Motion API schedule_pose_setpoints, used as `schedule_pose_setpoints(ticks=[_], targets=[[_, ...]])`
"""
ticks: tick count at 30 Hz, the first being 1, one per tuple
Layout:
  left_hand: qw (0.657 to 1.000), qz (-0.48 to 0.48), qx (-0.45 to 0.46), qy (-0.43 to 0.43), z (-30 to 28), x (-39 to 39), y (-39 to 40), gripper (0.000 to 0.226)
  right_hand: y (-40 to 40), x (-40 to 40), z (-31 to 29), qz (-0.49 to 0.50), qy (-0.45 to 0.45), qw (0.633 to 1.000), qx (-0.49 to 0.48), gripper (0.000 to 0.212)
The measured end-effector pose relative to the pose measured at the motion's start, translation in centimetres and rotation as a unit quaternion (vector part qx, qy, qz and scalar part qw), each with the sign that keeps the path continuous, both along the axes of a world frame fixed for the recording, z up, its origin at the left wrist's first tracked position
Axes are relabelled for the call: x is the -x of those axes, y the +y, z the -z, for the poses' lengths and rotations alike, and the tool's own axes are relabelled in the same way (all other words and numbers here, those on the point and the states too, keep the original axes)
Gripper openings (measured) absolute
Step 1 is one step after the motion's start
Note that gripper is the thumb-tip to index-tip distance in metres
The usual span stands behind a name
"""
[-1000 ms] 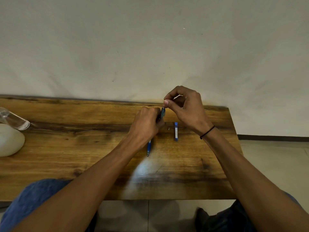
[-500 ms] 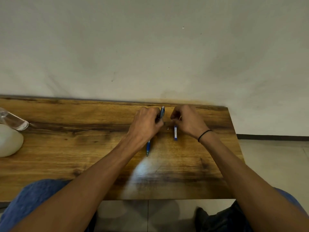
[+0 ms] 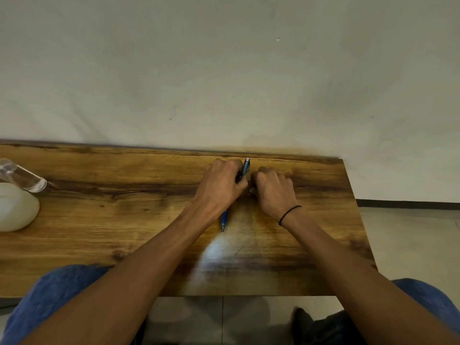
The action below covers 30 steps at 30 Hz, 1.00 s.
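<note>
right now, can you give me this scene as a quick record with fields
left hand: left hand grips the blue pen
pen: top end pokes out toward the wall, tip end toward the person
right hand: right hand knuckles up, fingers curled down onto the table beside the left; anything under it is hidden
wrist: black band
surface: wooden table
far left: clear bottle, white rounded object

We see a slim blue pen [image 3: 224, 217] slanting over the table [image 3: 124, 220], its tip towards us and its pale end towards the wall. Our left hand [image 3: 219, 185] grips its middle, which is hidden.
</note>
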<state>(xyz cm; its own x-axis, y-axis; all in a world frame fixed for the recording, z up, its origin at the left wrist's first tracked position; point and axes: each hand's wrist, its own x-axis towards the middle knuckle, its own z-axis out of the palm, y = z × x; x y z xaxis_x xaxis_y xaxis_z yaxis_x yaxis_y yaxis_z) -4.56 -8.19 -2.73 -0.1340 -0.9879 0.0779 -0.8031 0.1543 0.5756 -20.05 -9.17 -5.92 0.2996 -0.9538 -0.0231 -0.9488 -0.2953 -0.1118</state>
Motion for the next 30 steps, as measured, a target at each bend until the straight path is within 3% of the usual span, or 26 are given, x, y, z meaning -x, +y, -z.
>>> schedule_pose_setpoints(ticks=[5,9,12,14,22,30], targets=[[1.000,0.004,0.001,-0.001,0.0,-0.1,0.1,0.010,0.0,0.1,-0.5,0.022,-0.025,0.999,0.003,0.012],[1.000,0.005,0.006,-0.009,0.0,-0.1,0.0,0.008,-1.8,0.7,-2.9,0.078,-0.212,0.974,-0.003,0.007],[1.000,0.008,0.006,-0.012,-0.1,-0.1,0.1,0.011,-2.4,0.7,-5.0,0.076,-0.376,0.923,-0.019,0.005],[1.000,0.010,-0.001,-0.013,-0.2,0.0,0.1,0.014,-2.1,0.5,-5.8,0.062,-0.439,0.896,-0.029,0.004],[1.000,0.013,0.000,-0.005,0.0,0.0,0.2,0.014,-1.7,0.4,-6.2,0.043,-0.465,0.883,-0.057,0.003],[1.000,0.013,0.016,-0.004,0.4,0.2,0.2,0.009,-1.9,0.5,-6.2,-0.004,-0.394,0.919,-0.015,0.006]])
